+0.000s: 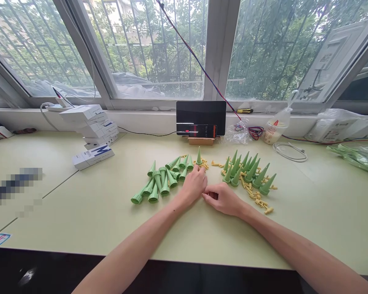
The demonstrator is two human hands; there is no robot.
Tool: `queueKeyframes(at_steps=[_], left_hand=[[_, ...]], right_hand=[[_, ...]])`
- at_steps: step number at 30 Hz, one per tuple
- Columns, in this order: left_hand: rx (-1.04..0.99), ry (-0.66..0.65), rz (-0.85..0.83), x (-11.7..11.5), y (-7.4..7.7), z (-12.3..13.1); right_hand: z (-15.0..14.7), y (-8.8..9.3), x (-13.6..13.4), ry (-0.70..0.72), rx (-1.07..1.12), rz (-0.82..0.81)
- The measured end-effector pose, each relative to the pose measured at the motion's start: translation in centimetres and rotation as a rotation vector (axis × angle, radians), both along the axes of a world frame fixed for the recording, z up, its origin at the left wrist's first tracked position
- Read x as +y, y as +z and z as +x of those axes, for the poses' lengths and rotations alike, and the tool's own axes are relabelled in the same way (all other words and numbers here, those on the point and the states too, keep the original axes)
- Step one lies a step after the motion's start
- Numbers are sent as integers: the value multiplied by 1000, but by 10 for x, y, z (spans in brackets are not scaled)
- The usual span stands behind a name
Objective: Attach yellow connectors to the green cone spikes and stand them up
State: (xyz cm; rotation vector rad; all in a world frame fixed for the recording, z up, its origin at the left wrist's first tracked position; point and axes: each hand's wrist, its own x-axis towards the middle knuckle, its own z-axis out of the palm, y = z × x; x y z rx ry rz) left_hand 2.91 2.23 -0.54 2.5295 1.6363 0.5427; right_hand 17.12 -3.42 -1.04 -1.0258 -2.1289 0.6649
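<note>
My left hand (196, 181) reaches to the near side of a small pile of yellow plastic pieces (204, 164), its fingers curled and close together; the fingertips are partly hidden. Just right of it, my right hand (223, 198) is closed in a pinch low over the table, and what it may hold is too small to make out. On the left lie several hollow green plastic cone spikes (164, 185) with ribbed collars. One green spike (198, 156) stands upright behind my left hand. To the right, several more green spikes (252, 171) stand upright among scattered yellow T-shaped pieces (257, 199).
A black screen (200, 112) with a phone (202, 131) before it stands at the back. White boxes (93, 156) are stacked at left. A bagged cup (274, 131), a coiled white cable (290, 152) and green plastic packets (355, 160) lie at right. The table's front edge runs beneath my forearms.
</note>
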Motion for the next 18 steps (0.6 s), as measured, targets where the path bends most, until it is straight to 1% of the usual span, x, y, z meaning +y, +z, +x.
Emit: queueKeyframes(at_steps=[10,14,18], left_hand=[[5,-7,-39,-3,4,1],[5,-2,-27,-1,1,0],[-17,-25,-17,1,-3,-1]], right_hand=[[1,1,0,4,-4,-10],[1,2,1,-2,-11,-11],[2,3,2,-23,-18,1]])
